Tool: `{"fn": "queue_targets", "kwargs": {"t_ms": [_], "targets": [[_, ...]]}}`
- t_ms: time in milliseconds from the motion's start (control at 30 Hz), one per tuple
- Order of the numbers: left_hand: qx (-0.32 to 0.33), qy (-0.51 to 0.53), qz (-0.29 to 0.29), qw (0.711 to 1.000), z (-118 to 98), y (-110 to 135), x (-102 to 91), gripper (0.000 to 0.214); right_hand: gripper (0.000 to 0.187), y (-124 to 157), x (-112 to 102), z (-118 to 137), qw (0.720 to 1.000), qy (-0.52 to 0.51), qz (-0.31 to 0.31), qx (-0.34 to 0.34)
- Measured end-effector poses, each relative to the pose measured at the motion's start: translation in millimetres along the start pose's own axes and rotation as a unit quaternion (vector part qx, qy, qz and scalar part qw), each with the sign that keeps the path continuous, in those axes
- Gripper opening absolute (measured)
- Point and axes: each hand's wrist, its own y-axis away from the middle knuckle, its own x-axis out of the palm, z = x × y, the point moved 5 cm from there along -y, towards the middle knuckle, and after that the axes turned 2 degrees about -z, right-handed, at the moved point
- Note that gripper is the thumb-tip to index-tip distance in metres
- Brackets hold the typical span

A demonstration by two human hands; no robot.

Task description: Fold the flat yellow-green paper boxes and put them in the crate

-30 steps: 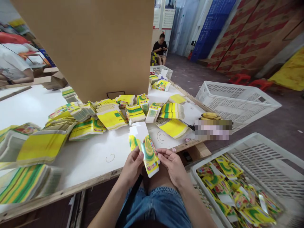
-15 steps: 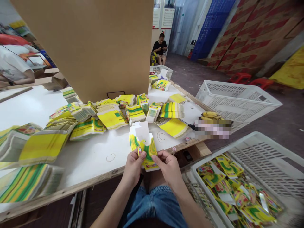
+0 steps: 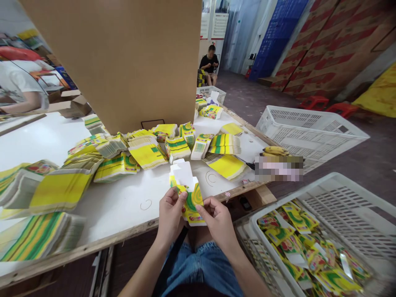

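A yellow and green printed carton (image 3: 193, 200) is between my two hands at the table's near edge, its white inner flaps pointing away from me. My left hand (image 3: 171, 208) grips its left side, thumb on the printed face. On the lower right side, my right hand (image 3: 215, 216) pinches it between thumb and fingers. Just beyond lie stacks of flat cartons, among them a yellow stack (image 3: 147, 154), a striped stack (image 3: 177, 148) and another yellow stack (image 3: 227, 166). The carton's underside is hidden from me.
A white crate (image 3: 309, 185) of folded cartons stands at my right, with another white crate (image 3: 312, 123) behind it. Bananas (image 3: 275, 151) lie at the table's right edge. A big cardboard box (image 3: 123, 62) rises at the back. One person (image 3: 209, 64) sits beyond; another (image 3: 21, 88) is at left.
My left hand has shifted slightly left and up along the carton. The right hand keeps its pinch, a little lower. The camera view has turned slightly.
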Motion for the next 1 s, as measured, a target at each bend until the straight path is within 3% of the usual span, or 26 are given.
{"fn": "queue_targets", "kwargs": {"t_ms": [100,333,433,600,733,833,900,1000], "targets": [[0.004,-0.003,0.064,0.998,0.0,4.2,2.6,0.055,0.025,-2.6,-2.9,4.3,0.999,-0.032,-0.01,-0.009],[-0.004,-0.035,0.191,0.981,-3.4,12.6,2.3,0.064,0.045,-10.8,-12.4,34.5,0.995,-0.073,0.033,-0.052],[-0.018,-0.031,0.235,0.971,-9.6,14.9,3.1,0.064,0.039,-13.0,-15.0,40.5,0.994,-0.063,0.076,-0.055],[-0.071,0.005,0.309,0.948,-7.8,22.8,4.8,0.043,0.02,-15.0,-21.2,46.2,0.989,0.006,0.128,-0.071],[-0.089,0.054,0.326,0.94,1.3,26.8,6.2,0.037,0.031,-17.5,-23.9,50.1,0.985,0.063,0.11,-0.114],[-0.088,0.063,0.304,0.947,4.8,24.9,5.6,0.058,0.02,-20.3,-24.2,44.9,0.992,0.01,0.077,-0.102],[-0.086,0.053,0.294,0.95,6.0,22.8,4.9,0.071,0.032,-22.3,-25.2,40.2,0.994,-0.025,0.063,-0.086],[-0.07,0.03,0.294,0.953,7.4,19.3,4.2,0.059,0.027,-23.6,-29.7,42.3,0.99,0.025,0.064,-0.125]]}}
